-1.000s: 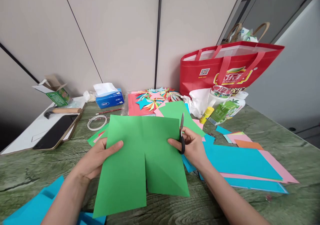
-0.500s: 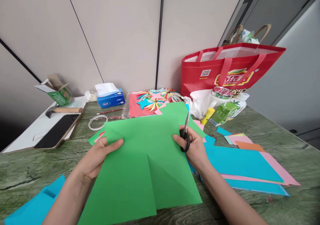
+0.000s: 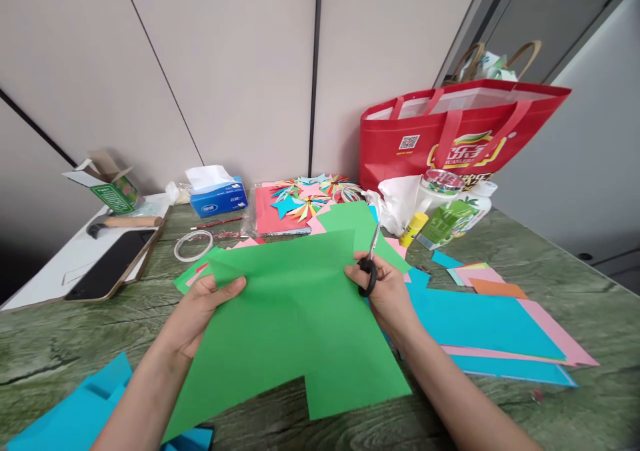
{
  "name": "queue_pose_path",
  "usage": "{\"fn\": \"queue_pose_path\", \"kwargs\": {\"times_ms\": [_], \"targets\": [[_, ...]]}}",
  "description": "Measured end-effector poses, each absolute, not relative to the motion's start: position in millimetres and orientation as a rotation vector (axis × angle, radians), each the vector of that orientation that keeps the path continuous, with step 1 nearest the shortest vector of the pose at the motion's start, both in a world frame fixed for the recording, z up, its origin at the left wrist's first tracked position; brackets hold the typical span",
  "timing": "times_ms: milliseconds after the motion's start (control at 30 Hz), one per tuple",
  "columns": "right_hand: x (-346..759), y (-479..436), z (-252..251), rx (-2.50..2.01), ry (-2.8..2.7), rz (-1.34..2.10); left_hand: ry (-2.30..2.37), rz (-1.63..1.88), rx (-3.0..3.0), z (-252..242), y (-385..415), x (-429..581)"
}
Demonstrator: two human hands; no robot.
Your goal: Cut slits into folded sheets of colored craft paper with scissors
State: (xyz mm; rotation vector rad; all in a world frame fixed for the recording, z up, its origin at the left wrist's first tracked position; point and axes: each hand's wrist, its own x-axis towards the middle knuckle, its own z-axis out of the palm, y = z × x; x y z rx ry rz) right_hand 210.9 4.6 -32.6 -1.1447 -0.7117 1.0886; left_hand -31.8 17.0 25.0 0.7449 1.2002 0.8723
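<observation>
A sheet of green paper (image 3: 280,331) hangs between my hands above the table, its upper edge bent and a cut running up from its lower edge. My left hand (image 3: 205,304) is closed on the left edge, thumb on top. At the right edge my right hand (image 3: 383,281) pinches the sheet between thumb and fingers. That same hand also holds scissors (image 3: 371,264) with black handles, blades pointing up and away. Behind the sheet lies more green paper (image 3: 350,221). Blue paper pieces (image 3: 75,404) are beside my left forearm, partly hidden by it.
Blue sheets (image 3: 485,317) and pink paper lie to the right. Toward the back are a tape roll (image 3: 193,245), a tissue pack (image 3: 219,194), paper stars (image 3: 305,204), a glue stick (image 3: 414,229) and a red bag (image 3: 450,137). A hammer (image 3: 125,222) and phone (image 3: 113,264) lie left.
The green sheet has bent and its left lower part has lifted, uncovering table and blue paper below it. Both hands keep their hold, and the view has shifted slightly.
</observation>
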Motion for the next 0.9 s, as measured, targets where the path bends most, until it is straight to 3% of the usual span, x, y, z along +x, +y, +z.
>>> {"fn": "queue_pose_path", "kwargs": {"times_ms": [200,267,367,433,900], "targets": [[217.3,2.4,-21.2,-1.106,-0.685,0.698,1.212,1.071,0.793,20.4,19.8,-36.8],[214.0,-3.2,-16.5,-1.043,-0.858,0.85,1.232,1.115,0.782,20.7,21.0,-38.1],[204.5,-13.4,-13.7,-0.806,-1.17,1.473,1.23,1.153,0.785,21.7,21.3,-38.5],[198.2,-19.1,-14.2,-0.668,-1.272,1.704,1.217,1.181,0.797,22.0,20.9,-38.3],[176.6,-26.5,-23.0,-0.72,-1.374,1.776,1.207,1.215,0.823,18.7,7.8,-19.2]]}}
